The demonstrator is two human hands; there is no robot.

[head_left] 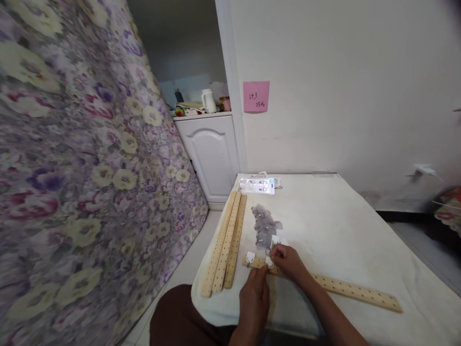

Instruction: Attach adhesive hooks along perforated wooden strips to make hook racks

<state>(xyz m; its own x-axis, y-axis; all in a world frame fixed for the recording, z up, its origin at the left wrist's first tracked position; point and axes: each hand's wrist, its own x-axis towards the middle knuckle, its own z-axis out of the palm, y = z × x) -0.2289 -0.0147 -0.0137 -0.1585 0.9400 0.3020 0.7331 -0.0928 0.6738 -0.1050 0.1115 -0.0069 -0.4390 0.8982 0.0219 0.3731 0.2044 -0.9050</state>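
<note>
A pale wooden strip with rows of holes [355, 290] lies slantwise across the front of the table. One white hook [250, 258] sits near its left end. Close beside it is a second white hook [269, 262], where the fingertips of both hands meet. My left hand [254, 295] reaches up from below, thumb and finger closed at the hook's lower edge. From the right, my right hand [288, 259] is pinched at its upper side; any small piece inside that pinch is hidden. Just behind the fingers lies a small white piece [275, 239].
Several similar wooden strips [226, 245] lie lengthwise on the left of the cloth-covered table [309, 211]. Small clear packets with metal rings [264, 226] are heaped mid-table. A clear plastic package [256, 185] lies at the back. A floral curtain [90, 168] hangs left.
</note>
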